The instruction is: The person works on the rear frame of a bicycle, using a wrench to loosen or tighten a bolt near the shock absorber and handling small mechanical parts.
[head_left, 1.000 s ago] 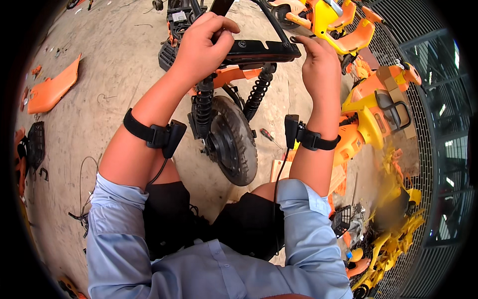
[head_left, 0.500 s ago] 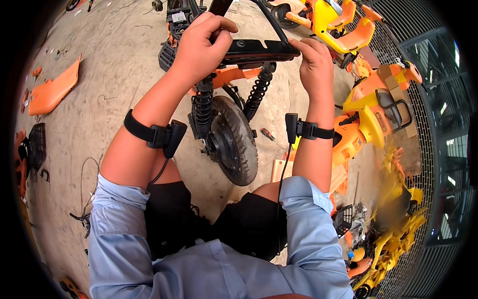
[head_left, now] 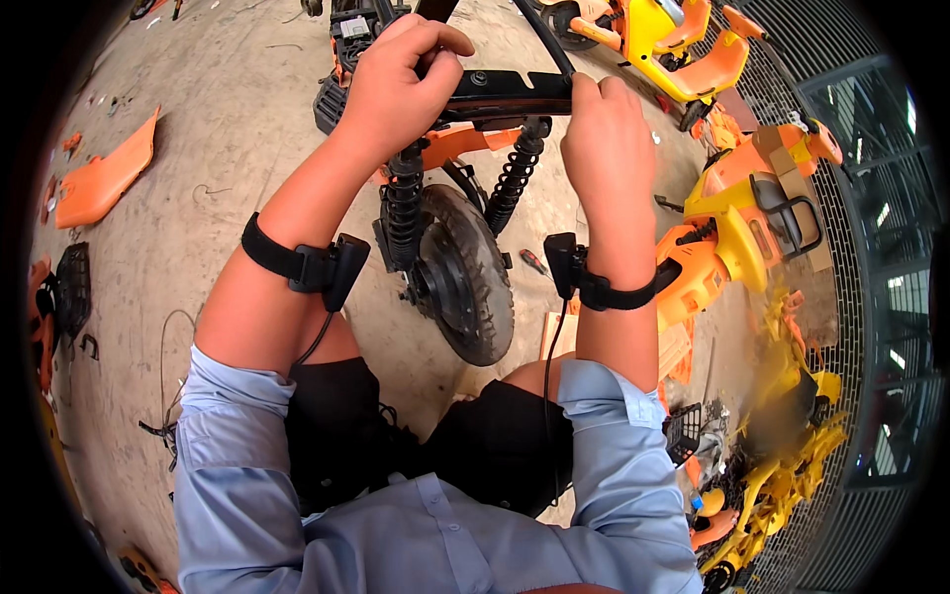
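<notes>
My left hand (head_left: 401, 84) is curled at the left end of the black frame (head_left: 505, 89), my right hand (head_left: 611, 139) bent at its right end; what they pinch, I cannot tell. The frame lies between my hands. Under it, the springs (head_left: 403, 208) and the wheel (head_left: 475, 287) are already mounted; its top is uncovered, so I judge the work unfinished.

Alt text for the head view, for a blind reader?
The person's left hand and right hand are at either end of a black crossbar, above a wheel and two coil-spring shock absorbers. An orange panel lies at far left; a yellow-orange scooter stands upper right.
</notes>
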`<state>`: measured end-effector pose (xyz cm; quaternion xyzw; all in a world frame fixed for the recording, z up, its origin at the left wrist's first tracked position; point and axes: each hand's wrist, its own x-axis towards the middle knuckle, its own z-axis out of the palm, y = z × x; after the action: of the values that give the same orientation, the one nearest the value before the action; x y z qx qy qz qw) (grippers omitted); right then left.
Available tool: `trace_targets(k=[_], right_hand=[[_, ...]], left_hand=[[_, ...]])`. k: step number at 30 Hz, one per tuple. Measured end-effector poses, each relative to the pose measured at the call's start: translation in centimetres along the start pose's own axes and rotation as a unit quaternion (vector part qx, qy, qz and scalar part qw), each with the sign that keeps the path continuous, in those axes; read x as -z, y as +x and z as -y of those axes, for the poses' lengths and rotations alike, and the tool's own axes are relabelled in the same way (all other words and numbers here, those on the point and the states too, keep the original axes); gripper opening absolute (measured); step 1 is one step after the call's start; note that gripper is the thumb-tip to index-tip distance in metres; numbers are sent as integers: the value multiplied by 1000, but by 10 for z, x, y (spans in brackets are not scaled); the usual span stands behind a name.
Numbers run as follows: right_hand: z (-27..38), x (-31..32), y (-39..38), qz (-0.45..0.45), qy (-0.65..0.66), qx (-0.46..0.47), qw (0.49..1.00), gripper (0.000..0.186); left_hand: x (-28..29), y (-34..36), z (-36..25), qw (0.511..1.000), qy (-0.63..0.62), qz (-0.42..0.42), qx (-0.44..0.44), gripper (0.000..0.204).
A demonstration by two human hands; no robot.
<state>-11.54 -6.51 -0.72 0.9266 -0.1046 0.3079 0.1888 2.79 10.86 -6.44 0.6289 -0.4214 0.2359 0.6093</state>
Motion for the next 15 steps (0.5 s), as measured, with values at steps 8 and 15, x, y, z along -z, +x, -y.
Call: trace_targets(k=[8, 15], right_hand=[[-28, 11, 12, -130, 164, 21, 978, 36], [-58, -22, 10, -70, 206, 51, 975, 37]], left_hand=[[0, 1, -4, 1000, -11, 13, 5, 16], [-1, 1, -5, 1000, -10, 7, 7, 17]])
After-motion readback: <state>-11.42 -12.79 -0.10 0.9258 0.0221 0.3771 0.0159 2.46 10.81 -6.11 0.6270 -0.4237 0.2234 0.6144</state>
